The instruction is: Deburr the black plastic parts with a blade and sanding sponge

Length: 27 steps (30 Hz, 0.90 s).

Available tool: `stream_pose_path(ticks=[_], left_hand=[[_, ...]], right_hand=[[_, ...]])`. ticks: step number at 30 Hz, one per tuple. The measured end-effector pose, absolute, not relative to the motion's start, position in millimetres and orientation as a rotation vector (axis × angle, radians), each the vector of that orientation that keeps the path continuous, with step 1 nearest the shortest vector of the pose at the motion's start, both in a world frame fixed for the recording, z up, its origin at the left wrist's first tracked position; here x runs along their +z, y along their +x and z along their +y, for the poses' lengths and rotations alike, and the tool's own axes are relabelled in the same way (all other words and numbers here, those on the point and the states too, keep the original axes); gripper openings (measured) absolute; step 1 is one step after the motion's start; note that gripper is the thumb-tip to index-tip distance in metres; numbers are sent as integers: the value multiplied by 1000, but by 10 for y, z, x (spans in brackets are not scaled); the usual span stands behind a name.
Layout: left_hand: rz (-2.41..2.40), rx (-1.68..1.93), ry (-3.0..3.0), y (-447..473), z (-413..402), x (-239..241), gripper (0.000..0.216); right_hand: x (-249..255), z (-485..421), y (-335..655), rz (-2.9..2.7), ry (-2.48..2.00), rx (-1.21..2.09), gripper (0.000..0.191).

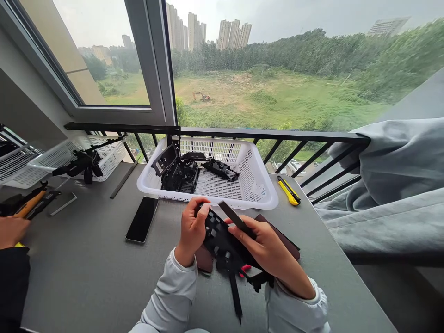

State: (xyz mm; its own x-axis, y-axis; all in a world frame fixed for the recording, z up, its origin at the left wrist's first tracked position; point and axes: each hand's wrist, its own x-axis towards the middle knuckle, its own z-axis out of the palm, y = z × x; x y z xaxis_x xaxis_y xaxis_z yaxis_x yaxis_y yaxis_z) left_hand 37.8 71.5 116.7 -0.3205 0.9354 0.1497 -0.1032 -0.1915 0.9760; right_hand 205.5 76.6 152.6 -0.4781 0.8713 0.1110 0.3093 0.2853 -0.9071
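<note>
My left hand [193,229] is closed on the upper left end of a black plastic part [222,238], thumb on top. This moulded piece has raised pegs and openings, and its lower end reaches under my right wrist. Between the thumb and fingers of my right hand [265,245] is a flat dark strip [236,217], held slantwise just over the part; it may be a flat file, and I cannot tell whether it touches. Beneath the hands lie a brown flat piece [280,236] and something red [244,269], both partly covered. A thin black arm [235,296] points down towards me.
Behind my hands, a white basket [258,185] holds several black plastic parts [182,173]. A phone [142,219] lies left, a yellow utility knife [288,190] right. At far left, another person's hand [14,231] holds an orange-and-black tool near more baskets. A railing [277,135] borders the window.
</note>
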Motion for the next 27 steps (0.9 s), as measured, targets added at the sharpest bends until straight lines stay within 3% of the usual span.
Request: stream_pose_path(ticks=[17,27], left_hand=[[657,1355,616,261,637,1295,51],[811,1679,515,372,704,1310,43]], right_hand=[[1502,880,2115,-1724,-1091,1191,26],[1443,943,2087,-1704,-1254,998,57]])
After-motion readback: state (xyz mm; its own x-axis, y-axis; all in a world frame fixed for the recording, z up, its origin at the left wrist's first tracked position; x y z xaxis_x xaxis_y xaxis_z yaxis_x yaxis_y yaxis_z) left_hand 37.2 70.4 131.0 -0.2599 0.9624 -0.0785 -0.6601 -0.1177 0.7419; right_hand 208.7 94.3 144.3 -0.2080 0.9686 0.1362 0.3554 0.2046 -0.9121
